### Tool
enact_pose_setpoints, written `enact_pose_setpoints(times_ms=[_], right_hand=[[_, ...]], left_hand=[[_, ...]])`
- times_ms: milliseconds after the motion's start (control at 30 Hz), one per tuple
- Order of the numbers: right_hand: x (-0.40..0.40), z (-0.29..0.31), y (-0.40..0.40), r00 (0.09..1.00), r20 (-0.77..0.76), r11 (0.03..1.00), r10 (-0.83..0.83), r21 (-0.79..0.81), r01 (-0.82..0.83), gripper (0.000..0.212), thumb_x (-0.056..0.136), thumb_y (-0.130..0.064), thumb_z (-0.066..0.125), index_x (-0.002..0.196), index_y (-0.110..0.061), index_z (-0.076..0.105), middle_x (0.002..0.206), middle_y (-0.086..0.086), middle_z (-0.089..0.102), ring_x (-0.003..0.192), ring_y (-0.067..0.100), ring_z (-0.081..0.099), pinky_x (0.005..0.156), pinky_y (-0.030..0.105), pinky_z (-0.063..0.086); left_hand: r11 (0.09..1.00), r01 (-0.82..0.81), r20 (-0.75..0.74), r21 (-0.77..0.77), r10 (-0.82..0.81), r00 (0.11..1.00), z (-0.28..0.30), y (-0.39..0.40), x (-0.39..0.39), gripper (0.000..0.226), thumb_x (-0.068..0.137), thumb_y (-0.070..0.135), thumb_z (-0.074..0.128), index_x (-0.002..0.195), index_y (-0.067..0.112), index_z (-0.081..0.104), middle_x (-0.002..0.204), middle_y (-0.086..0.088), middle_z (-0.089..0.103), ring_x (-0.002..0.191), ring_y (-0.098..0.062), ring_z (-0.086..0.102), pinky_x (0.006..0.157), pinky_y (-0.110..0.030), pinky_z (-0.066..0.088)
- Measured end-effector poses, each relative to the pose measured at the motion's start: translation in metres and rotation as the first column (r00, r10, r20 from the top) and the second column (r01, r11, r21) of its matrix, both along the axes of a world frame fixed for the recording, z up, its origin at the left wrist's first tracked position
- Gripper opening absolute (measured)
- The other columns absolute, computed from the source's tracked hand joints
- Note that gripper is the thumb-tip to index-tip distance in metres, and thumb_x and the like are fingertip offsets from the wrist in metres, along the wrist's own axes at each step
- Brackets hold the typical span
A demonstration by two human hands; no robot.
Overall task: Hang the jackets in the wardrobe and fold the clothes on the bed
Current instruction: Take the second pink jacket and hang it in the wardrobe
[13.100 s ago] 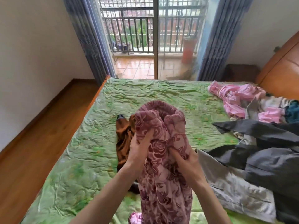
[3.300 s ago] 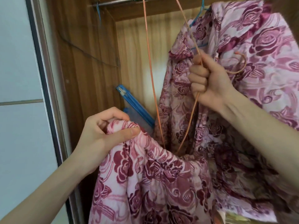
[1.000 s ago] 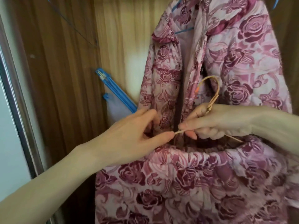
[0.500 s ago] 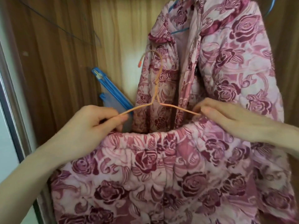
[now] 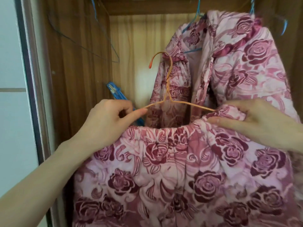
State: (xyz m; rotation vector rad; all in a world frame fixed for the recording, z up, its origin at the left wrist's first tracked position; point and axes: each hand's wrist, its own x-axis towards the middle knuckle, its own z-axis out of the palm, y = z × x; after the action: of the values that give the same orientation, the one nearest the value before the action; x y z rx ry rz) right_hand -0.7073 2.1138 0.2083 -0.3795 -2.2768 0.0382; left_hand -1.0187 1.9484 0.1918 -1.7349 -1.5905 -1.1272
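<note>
Inside the wardrobe (image 5: 78,79), against its pale back panel, a rose-patterned jacket (image 5: 246,66) hung from a blue hanger (image 5: 194,17) at the upper right. Just in front of it, both hands held up a second garment of the same pink and maroon rose print, its gathered elastic edge (image 5: 164,130) stretched between them. An orange wire hanger (image 5: 168,82) stood upright above that edge, its hook curling to the left and free of any rail. The left hand (image 5: 108,122) pinched the left end of the hanger's shoulder between thumb and forefinger, the other fingers curled in, with the garment's left corner hidden under the palm. The right hand (image 5: 255,120) gripped the right part of the elastic edge, thumb over the bunched cloth and fingers laid along the front, where the hanger's right shoulder ran into the fabric. The rose-print garment (image 5: 180,181) hung down from the two hands toward the bottom of the view. Behind the left hand, a blue clip hanger (image 5: 114,92) leaned in the wardrobe's back left corner. A thin dark wire hanger (image 5: 98,53) hung by the left wall, and the sliding door frame (image 5: 32,95) ran down the left edge.
</note>
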Motion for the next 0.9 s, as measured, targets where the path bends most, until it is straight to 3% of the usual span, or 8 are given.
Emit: enact_pose_setpoints(times_ms=[133,233,367,433,500,600,733,900], right_hand=[[-0.002,0.041,-0.006,0.974,-0.113,0.972,-0.194,0.112,0.206,0.068,0.080,-0.079,0.058,0.074,-0.012,0.069,0.048,0.002,0.058,0.049,0.016,0.057,0.056,0.039,0.050],[-0.008,0.070,-0.011,0.941,-0.162,0.928,-0.295,0.184,0.323,0.077,0.072,-0.078,0.054,0.063,-0.002,0.058,0.047,0.011,0.049,0.051,0.026,0.050,0.052,0.039,0.041],[-0.016,0.104,-0.010,0.877,-0.273,0.869,-0.394,0.199,0.453,0.075,0.082,-0.072,0.062,0.060,-0.002,0.048,0.056,0.013,0.043,0.062,0.033,0.042,0.063,0.041,0.039],[-0.021,0.121,-0.007,0.859,-0.305,0.859,-0.411,0.186,0.477,0.075,0.086,-0.067,0.065,0.060,0.000,0.046,0.059,0.015,0.041,0.069,0.035,0.045,0.065,0.042,0.039],[-0.028,0.136,0.000,0.848,-0.330,0.851,-0.415,0.189,0.490,0.074,0.087,-0.065,0.067,0.067,0.004,0.052,0.064,0.016,0.044,0.076,0.042,0.052,0.067,0.042,0.040],[-0.037,0.159,0.013,0.818,-0.385,0.843,-0.427,0.159,0.514,0.069,0.086,-0.068,0.068,0.079,0.001,0.062,0.075,0.018,0.049,0.094,0.049,0.060,0.073,0.043,0.040],[-0.049,0.182,0.018,0.801,-0.391,0.854,-0.454,0.066,0.516,0.067,0.084,-0.068,0.070,0.066,-0.005,0.054,0.065,0.013,0.044,0.084,0.041,0.053,0.072,0.041,0.040],[-0.063,0.208,0.024,0.779,-0.404,0.848,-0.479,0.017,0.530,0.070,0.081,-0.071,0.071,0.083,-0.002,0.062,0.087,0.020,0.055,0.084,0.035,0.048,0.073,0.040,0.041]], left_hand=[[0.981,-0.094,0.010,0.168,0.094,0.996,0.031,0.027,-0.003,0.060,0.091,0.071,0.055,0.065,0.017,0.056,0.060,0.001,0.057,0.061,-0.016,0.057,0.062,-0.045,0.051],[0.946,-0.117,0.098,0.301,0.091,0.991,0.053,0.048,-0.005,0.051,0.093,0.060,0.063,0.074,0.014,0.059,0.072,0.000,0.062,0.071,-0.020,0.060,0.071,-0.047,0.053],[0.936,-0.253,0.096,0.246,0.236,0.967,0.073,0.076,0.000,0.044,0.104,0.057,0.044,0.121,0.020,0.060,0.116,-0.002,0.058,0.115,-0.030,0.055,0.102,-0.049,0.044],[0.945,-0.270,0.150,0.183,0.244,0.958,0.083,0.090,0.005,0.062,0.105,0.059,0.040,0.155,0.022,0.039,0.156,-0.010,0.041,0.146,-0.032,0.035,0.118,-0.049,0.028],[0.960,-0.223,0.252,0.170,0.176,0.952,0.093,0.103,0.009,0.077,0.105,0.060,0.039,0.166,0.019,0.015,0.173,-0.011,0.013,0.159,-0.027,0.014,0.126,-0.046,0.014],[0.976,-0.138,0.330,0.171,0.075,0.941,0.107,0.121,0.009,0.087,0.104,0.063,0.036,0.167,0.012,0.004,0.175,-0.010,0.001,0.162,-0.024,0.002,0.131,-0.046,0.007],[0.994,-0.107,0.150,-0.033,0.110,0.982,0.120,0.139,0.010,0.090,0.101,0.075,0.026,0.165,0.027,-0.014,0.172,-0.008,-0.021,0.160,-0.029,-0.010,0.128,-0.054,0.000],[0.987,-0.128,0.103,-0.095,0.138,0.985,0.143,0.159,-0.002,0.091,0.096,0.082,0.020,0.163,0.033,-0.018,0.171,-0.008,-0.026,0.160,-0.033,-0.013,0.128,-0.060,0.001]])
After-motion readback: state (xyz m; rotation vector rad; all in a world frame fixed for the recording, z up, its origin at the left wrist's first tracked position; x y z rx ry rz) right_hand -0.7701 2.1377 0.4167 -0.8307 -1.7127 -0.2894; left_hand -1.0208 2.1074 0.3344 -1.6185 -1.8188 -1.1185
